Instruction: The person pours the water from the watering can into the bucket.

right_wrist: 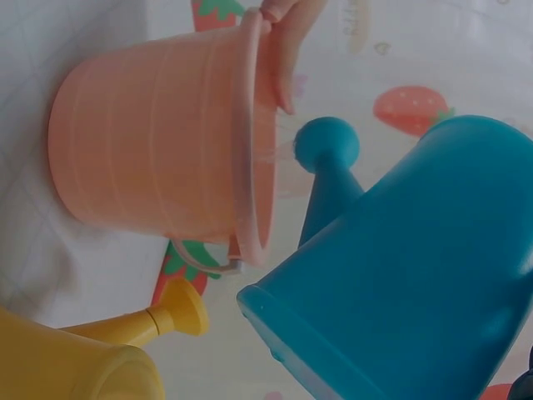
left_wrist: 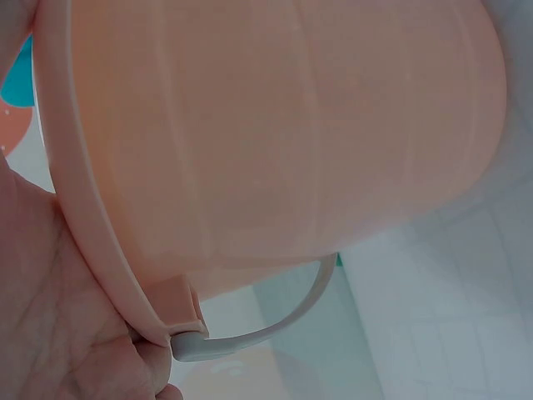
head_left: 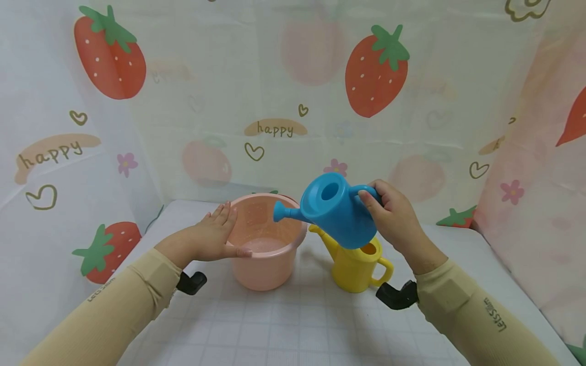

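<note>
My right hand (head_left: 396,218) grips the handle of a blue watering can (head_left: 341,213) and holds it raised, tilted with its spout to the left. The round spout head (right_wrist: 326,145) is over the pink bucket (head_left: 263,272), near its rim; faint streaks show between the two in the right wrist view. My left hand (head_left: 210,236) rests on the left side of the bucket's rim, fingers straight and thumb stretched along the front edge. In the left wrist view the palm lies against the rim, beside the grey bail handle (left_wrist: 250,340).
A yellow watering can (head_left: 350,272) stands on the white table (head_left: 274,330), right of the bucket and partly behind the blue can, its spout pointing left. A strawberry-print cloth (head_left: 220,76) hangs at the back and sides.
</note>
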`<state>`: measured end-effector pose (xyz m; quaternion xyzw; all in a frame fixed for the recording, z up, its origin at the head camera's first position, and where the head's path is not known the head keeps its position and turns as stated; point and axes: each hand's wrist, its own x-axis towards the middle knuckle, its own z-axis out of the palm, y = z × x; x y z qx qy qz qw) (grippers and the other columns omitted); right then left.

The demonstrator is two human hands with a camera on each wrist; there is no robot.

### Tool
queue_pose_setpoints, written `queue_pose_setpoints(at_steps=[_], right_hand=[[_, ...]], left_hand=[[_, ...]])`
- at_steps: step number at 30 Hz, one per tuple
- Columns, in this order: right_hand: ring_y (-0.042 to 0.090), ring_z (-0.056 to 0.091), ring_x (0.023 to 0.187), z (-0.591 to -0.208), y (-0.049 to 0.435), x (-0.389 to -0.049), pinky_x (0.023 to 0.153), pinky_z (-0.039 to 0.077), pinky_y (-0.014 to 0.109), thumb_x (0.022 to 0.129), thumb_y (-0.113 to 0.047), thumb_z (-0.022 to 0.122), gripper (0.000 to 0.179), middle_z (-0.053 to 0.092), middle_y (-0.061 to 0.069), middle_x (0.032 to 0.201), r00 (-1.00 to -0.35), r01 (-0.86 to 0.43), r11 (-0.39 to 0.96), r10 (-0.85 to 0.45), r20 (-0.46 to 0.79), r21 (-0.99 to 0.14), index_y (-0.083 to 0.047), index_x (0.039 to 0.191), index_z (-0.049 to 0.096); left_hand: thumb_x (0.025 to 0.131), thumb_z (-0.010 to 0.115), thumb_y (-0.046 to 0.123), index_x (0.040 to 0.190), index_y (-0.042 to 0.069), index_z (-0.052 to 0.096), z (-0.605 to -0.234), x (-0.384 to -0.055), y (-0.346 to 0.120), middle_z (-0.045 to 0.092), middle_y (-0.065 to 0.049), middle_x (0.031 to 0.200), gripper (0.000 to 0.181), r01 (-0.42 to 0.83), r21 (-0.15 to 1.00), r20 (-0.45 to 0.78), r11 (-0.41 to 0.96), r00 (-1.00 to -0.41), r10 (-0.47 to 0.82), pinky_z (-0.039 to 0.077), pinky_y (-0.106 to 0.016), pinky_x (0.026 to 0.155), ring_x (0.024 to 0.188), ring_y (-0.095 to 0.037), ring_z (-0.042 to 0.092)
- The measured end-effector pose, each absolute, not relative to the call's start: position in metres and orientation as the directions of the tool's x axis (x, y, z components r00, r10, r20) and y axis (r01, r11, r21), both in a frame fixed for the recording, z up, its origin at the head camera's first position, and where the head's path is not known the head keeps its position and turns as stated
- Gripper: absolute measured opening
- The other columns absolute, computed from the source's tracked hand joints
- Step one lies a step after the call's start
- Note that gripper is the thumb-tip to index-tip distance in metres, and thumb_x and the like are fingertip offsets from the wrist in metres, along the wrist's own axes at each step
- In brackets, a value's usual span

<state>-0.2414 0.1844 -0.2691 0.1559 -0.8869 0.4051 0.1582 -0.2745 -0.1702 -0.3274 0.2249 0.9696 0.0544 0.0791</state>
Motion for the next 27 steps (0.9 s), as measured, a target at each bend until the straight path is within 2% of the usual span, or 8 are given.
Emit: queue_pose_setpoints(at_steps=[27], right_hand=[[0.03, 0.052, 0.091, -0.2667, 0.1839, -0.2415, 0.085, 0.045, 0.053, 0.095, -0.037, 0.045, 0.034, 0.052, 0.013, 0.088, -0.905, -0.399, 0.626, -0.151, 0.398, -0.67, -0.003, 0.098, 0.051]], left_hand=[[0.069, 0.037, 0.084, 0.143, -0.007, 0.003, -0.3264, -0.2732, -0.1709, -0.007, -0.027, 0.148, 0.123, 0.425, 0.137, -0.136, 0.895, -0.887, 0.442, 0.006, -0.055, 0.108, 0.137, -0.039, -0.006]])
